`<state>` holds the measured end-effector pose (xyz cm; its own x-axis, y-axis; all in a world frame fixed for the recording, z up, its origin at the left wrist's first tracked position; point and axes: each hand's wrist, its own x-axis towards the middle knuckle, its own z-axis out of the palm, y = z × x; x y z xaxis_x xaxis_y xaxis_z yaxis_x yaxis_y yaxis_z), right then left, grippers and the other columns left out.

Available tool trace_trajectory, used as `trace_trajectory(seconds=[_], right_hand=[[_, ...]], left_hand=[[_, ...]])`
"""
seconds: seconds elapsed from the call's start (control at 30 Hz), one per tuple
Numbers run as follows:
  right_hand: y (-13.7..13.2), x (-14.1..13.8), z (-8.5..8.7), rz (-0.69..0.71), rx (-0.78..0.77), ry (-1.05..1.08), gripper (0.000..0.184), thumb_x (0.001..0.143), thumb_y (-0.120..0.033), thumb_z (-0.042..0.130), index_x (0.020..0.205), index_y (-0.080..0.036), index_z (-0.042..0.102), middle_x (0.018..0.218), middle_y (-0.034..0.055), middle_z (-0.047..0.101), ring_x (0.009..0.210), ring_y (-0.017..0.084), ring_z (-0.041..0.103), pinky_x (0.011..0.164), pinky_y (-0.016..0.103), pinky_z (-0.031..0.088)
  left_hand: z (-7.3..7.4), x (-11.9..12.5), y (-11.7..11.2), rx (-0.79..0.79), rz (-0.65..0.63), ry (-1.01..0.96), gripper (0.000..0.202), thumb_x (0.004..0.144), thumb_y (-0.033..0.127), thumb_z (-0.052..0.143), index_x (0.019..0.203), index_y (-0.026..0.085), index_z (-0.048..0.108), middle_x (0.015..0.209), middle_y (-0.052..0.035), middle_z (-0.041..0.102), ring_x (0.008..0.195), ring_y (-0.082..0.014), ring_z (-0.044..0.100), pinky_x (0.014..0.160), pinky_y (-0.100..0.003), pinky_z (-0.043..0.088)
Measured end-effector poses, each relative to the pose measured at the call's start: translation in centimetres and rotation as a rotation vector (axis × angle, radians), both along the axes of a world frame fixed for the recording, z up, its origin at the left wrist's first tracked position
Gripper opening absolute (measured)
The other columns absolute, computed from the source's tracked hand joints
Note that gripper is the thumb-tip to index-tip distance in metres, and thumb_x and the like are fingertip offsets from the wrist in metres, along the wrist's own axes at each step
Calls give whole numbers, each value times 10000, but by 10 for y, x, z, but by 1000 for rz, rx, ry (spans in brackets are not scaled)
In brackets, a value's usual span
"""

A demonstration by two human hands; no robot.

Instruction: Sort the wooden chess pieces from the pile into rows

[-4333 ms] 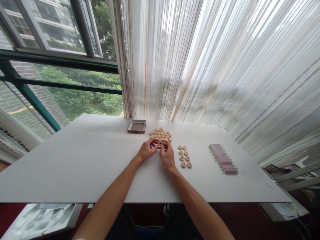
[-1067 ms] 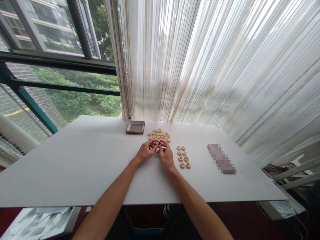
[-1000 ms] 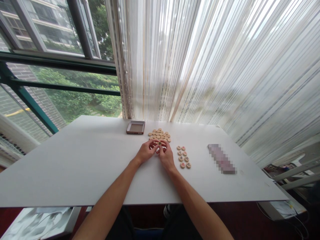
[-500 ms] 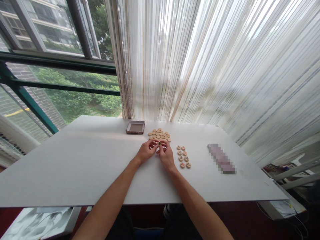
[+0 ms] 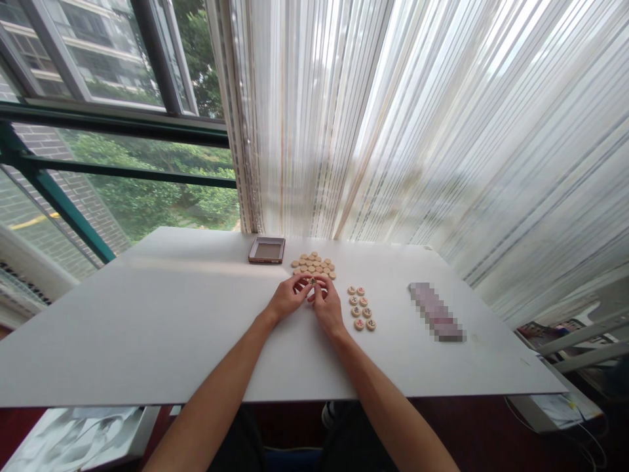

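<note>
While we pinch the dark-marked piece (image 5: 313, 281) between our left hand (image 5: 287, 296) and right hand (image 5: 327, 305), the step looks like turning or checking it.
It sits at our fingertips, marked side toward us, both hands drawn narrow on its rim; moving it would, we judge, call for one hand to grip while the other lets go. Just beyond our fingers lies the cluster of plain-topped pieces (image 5: 314, 263); whether we touch it, we cannot tell. Just right of our right hand, red- and dark-marked pieces (image 5: 356, 313) lie in two columns. Ahead and left of our left hand is the shallow box (image 5: 266, 261); well right of our right hand, a pixelated flat thing (image 5: 437, 313) lies on the table (image 5: 147, 334).
</note>
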<state>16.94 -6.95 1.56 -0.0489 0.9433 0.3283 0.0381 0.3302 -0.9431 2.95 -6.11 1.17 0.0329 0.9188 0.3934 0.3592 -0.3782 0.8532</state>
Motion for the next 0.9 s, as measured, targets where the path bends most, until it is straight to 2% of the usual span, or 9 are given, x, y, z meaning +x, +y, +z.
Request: trace_trajectory(seconds=[0.33,0.73,0.9], right_hand=[[4,0,-7,7,-7,-6,246,891,-363,545,1094,-231,585,999,39,670,642,142,664,571,256,533],[6,1,-6,-34,-45,26,194,883,-352,539,1011,-215,585,981,49,654,667,155,662,567,268,548],[6,1,-5,-37,-43,16,191,881,-353,542,1003,-211,580,961,43,657,650,149,659,570,263,543]], left_hand=[[2,0,-1,7,7,23,345,868,347,601,1158,167,654,851,-57,726,655,-148,646,571,-228,505],[0,0,-1,-19,-52,9,351,866,347,617,1176,182,638,865,-58,746,745,-178,702,618,-240,528],[1,1,-2,-12,-41,20,350,861,347,622,1172,186,643,859,-55,746,727,-176,701,600,-238,531]])
